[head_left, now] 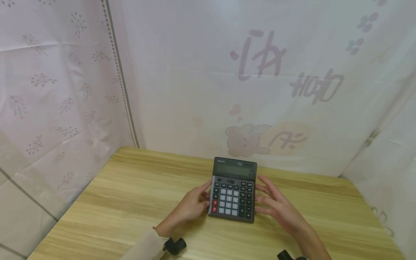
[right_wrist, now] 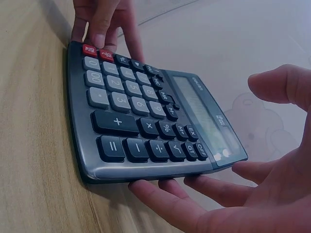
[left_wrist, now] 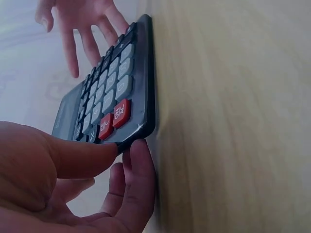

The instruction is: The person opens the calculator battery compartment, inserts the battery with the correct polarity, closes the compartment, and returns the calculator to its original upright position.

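Observation:
A dark desktop calculator (head_left: 232,182) stands near the middle of the wooden table (head_left: 136,202), its screen end tilted up and its display reading 0. Grey number keys and two red keys (left_wrist: 121,112) cover its face. At its left edge, my left hand (head_left: 192,205) pinches the near corner, with the thumb on the rim and the fingers beside and under it. My right hand (head_left: 282,210) is at the opposite edge. Its fairly straight fingers (right_wrist: 165,204) touch the side and underside there, while the thumb (right_wrist: 277,85) is raised away from the calculator.
Pale printed curtains (head_left: 182,90) hang behind the table and on both sides, close to its edges. Bare wood surrounds the calculator to the left and right. Black wrist devices (head_left: 174,246) are worn on both arms.

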A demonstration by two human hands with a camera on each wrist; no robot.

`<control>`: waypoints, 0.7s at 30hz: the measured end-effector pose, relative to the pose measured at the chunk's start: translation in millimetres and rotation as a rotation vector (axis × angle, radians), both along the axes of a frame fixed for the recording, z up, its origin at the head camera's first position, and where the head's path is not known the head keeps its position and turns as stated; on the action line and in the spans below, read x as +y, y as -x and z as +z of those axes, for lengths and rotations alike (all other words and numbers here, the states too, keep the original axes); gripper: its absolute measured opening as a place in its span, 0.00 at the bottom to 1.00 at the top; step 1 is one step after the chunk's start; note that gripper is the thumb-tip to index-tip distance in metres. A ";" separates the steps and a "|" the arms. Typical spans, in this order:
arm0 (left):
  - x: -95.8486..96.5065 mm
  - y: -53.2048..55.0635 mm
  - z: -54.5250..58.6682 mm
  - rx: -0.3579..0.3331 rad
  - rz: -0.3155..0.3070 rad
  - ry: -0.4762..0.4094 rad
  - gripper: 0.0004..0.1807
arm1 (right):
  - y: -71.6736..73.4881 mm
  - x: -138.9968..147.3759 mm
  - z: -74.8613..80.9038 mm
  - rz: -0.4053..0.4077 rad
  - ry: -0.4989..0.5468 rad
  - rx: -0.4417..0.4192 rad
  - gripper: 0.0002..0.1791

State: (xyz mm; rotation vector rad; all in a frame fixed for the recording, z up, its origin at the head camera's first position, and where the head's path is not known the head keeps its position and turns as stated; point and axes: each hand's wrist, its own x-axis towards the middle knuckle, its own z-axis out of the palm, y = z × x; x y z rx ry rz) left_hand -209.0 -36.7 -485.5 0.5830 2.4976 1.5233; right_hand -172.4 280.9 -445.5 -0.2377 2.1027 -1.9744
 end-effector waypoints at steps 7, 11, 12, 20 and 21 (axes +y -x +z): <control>-0.2 -0.8 0.6 -0.013 0.008 0.003 0.43 | 1.0 -1.6 -2.6 -0.004 -0.006 0.002 0.46; 0.4 -0.4 0.5 -0.022 0.001 -0.009 0.44 | 1.3 -2.5 -4.1 -0.015 -0.019 -0.012 0.45; 0.5 -0.2 0.1 -0.019 0.001 -0.006 0.44 | 1.3 -2.7 -4.3 -0.018 -0.022 -0.015 0.45; 1.3 -0.5 -2.9 0.026 0.013 0.030 0.43 | 0.4 -3.3 -9.3 0.003 -0.029 -0.012 0.45; 1.4 -0.6 -3.1 0.033 0.015 0.036 0.43 | 0.7 -3.2 -10.0 0.009 -0.027 -0.010 0.45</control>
